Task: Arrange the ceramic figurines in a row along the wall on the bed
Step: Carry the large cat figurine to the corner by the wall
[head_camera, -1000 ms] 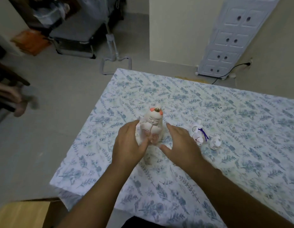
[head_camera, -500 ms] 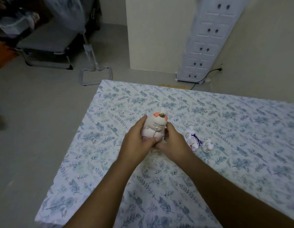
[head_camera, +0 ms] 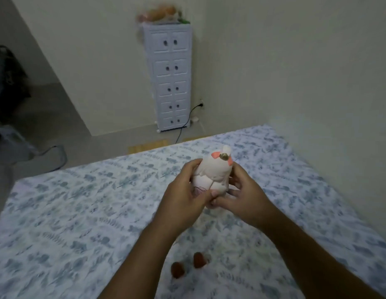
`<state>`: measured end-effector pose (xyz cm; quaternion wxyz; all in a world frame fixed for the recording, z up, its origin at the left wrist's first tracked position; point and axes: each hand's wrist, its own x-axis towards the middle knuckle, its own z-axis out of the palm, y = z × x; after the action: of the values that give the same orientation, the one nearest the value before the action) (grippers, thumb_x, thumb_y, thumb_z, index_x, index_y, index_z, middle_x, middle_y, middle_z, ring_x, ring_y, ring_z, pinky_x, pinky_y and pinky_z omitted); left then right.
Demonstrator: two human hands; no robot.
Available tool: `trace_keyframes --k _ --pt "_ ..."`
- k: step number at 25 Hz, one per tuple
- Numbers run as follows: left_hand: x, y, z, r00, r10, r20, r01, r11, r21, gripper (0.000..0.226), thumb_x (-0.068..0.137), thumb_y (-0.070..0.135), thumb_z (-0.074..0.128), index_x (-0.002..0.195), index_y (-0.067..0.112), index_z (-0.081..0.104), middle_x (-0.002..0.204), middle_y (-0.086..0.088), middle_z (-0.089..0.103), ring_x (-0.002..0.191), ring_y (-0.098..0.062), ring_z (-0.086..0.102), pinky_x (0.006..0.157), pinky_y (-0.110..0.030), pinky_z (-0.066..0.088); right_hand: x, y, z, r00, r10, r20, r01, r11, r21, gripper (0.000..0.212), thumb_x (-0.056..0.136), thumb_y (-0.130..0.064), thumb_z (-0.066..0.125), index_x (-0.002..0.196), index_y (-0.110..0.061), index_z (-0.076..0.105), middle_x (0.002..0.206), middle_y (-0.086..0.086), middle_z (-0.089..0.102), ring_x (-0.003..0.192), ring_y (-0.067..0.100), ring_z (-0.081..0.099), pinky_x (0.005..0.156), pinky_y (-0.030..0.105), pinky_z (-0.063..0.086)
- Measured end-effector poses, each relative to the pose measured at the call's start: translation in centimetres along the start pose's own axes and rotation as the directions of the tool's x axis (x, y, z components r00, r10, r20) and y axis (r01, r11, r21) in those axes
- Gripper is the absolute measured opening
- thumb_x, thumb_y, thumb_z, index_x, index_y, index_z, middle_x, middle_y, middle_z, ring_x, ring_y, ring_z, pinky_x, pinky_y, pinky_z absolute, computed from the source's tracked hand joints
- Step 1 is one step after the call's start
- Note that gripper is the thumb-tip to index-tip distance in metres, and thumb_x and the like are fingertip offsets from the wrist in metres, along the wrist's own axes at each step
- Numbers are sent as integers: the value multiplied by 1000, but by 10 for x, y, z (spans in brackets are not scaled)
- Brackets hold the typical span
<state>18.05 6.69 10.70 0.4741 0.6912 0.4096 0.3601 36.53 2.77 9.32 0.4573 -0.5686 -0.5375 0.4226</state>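
Note:
A large white ceramic cat figurine (head_camera: 213, 172) with orange ears and a small gold bell on top is held up above the bed (head_camera: 69, 212), which has a floral sheet. My left hand (head_camera: 185, 193) grips its left side and base. My right hand (head_camera: 241, 195) holds its right side and underside. Two small brown objects (head_camera: 187, 265) lie on the sheet below my forearms, blurred. The small white figurines seen earlier are out of view. The wall (head_camera: 317, 83) runs along the bed's right side.
A tall white plastic drawer cabinet (head_camera: 169, 76) stands against the far wall, with a blurred orange item on top. A black cable (head_camera: 185, 124) runs from a wall socket to the floor. Grey floor lies beyond the bed's far and left edges.
Both hands closed on the cat figurine and lifted it off the sheet. The view swung up and toward the wall, so the two small white figurines dropped out of sight.

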Motion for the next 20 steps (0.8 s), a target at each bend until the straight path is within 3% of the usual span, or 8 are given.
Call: trace_keyframes --k 3,5,8,10,12,16,20 --pt "46 8 94 992 10 126 -8 1000 -13 62 80 34 80 130 55 50 123 32 61 110 7 62 85 -23 59 -2 47 -85 986 86 -139 -81 996 46 79 61 -18 91 124 -52 58 119 -16 72 111 12 71 81 32 63" --pt "79 4 155 989 22 149 -20 1000 -15 62 81 28 80 126 58 51 120 25 64 109 2 63 80 -17 56 -1 77 -135 961 123 -248 -116 992 43 78 58 -25 90 120 -57 57 117 -19 73 107 7 72 82 33 63" --pt "132 -8 240 990 -95 103 98 995 -22 63 81 28 84 134 38 51 121 13 62 113 -8 62 86 -25 57 17 112 -207 911 166 -379 -176 984 9 71 54 -42 85 111 -69 52 109 -30 71 102 -3 70 84 30 63" --pt "168 -16 283 989 -96 114 98 995 -7 53 84 26 81 129 35 53 118 20 62 112 -8 63 86 -19 55 38 129 -246 876 192 -442 -201 979 27 70 51 -46 84 113 -60 57 108 -23 73 100 1 71 85 35 63" --pt "203 -17 319 989 -75 126 71 997 33 51 89 23 76 136 26 55 126 16 63 117 -9 61 93 -18 51 64 145 -278 847 207 -490 -219 975 35 74 49 -47 84 119 -42 60 110 -13 74 101 8 72 86 39 63" --pt "265 -27 360 982 -62 177 56 998 37 62 90 20 75 146 16 49 140 -1 61 126 -15 58 108 -36 47 111 178 -312 791 188 -583 -223 975 13 64 66 -33 80 124 -33 54 111 -13 70 105 17 71 78 25 57" --pt "306 -41 369 979 -15 204 -1 997 80 54 88 22 75 138 22 57 128 7 66 116 -11 62 102 -32 49 140 203 -316 742 182 -646 -217 976 25 63 78 -27 79 134 -23 50 125 0 70 108 17 69 76 22 56"
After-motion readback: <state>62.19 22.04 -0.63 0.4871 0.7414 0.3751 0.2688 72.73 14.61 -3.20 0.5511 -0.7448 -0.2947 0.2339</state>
